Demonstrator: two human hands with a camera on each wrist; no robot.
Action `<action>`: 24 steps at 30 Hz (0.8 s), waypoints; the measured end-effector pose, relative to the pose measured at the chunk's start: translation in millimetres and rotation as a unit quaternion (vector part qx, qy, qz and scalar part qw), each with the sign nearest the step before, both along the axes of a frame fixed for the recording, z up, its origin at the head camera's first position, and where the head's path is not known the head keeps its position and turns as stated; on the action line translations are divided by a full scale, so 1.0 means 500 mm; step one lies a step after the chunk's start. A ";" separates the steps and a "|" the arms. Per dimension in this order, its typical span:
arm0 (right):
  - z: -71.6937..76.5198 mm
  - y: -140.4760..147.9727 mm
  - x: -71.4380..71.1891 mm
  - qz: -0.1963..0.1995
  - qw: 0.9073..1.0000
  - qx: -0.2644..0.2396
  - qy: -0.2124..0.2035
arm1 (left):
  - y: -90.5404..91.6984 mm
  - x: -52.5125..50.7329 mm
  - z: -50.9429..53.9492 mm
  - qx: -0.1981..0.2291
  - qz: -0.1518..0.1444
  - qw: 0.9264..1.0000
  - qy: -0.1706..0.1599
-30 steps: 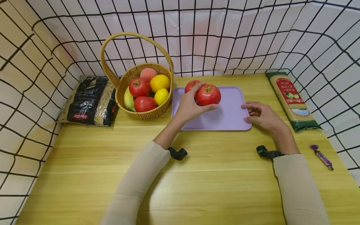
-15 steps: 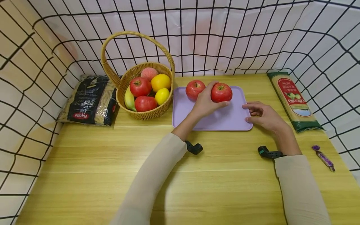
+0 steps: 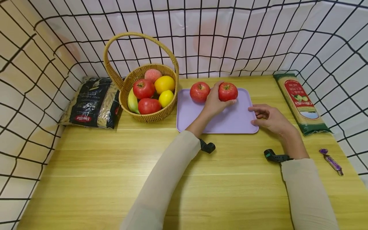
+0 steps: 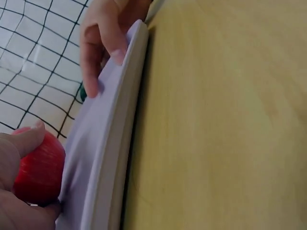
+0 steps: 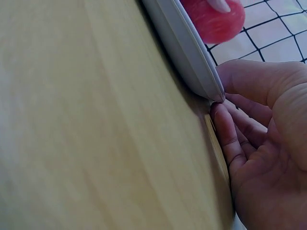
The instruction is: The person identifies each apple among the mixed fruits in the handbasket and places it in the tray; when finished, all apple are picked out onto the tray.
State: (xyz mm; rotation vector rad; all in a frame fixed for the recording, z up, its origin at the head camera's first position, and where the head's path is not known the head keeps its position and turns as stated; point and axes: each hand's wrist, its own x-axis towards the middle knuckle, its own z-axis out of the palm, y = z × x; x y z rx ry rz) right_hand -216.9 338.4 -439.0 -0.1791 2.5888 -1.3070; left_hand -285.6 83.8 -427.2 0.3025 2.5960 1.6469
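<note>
Left hand (image 3: 215,103) grips red fruit (image 3: 228,91) | fruit between hands (above purple tray (image 3: 234,123)) | right hand (image 3: 271,119) pinches tray edge

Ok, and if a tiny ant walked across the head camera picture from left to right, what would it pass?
Black pasta bag → wicker fruit basket → loose red apple → held red apple (in the left hand) → right hand → green-ended packet → purple-wrapped sweet.
</note>
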 end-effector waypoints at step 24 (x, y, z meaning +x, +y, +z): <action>0.005 -0.002 0.003 0.009 1.000 -0.010 0.006 | -0.023 0.035 0.027 -0.084 -0.040 0.994 0.053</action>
